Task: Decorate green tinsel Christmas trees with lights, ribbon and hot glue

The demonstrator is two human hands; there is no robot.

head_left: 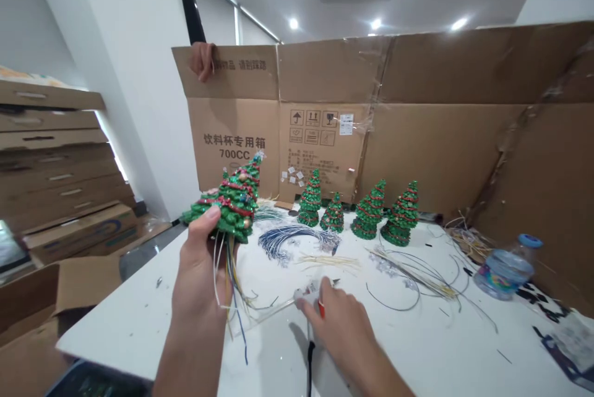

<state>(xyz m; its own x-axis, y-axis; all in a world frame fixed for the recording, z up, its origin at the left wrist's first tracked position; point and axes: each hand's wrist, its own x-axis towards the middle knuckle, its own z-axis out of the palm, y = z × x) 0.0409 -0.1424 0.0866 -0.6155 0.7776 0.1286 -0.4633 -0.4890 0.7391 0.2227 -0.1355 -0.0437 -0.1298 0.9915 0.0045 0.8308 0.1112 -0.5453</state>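
Observation:
My left hand (200, 264) is closed around the base of a small green Christmas tree ornament (233, 198) with red garland, held up and tilted above the white table (139, 316). Thin wires (229, 289) hang from the tree's underside past my wrist. My right hand (335, 316) rests low on the table, fingers wrapped round a tool with a white tip (307, 291) and a red part; a black cord (309, 366) runs from it toward me.
Several finished green trees (370, 210) stand along a cardboard wall (417, 137). Bundles of blue wires (288, 237) and pale wires (417, 270) lie mid-table. A water bottle (505, 268) lies at the right. Another person's hand (202, 60) grips the cardboard's top edge. Stacked boxes (55, 156) stand left.

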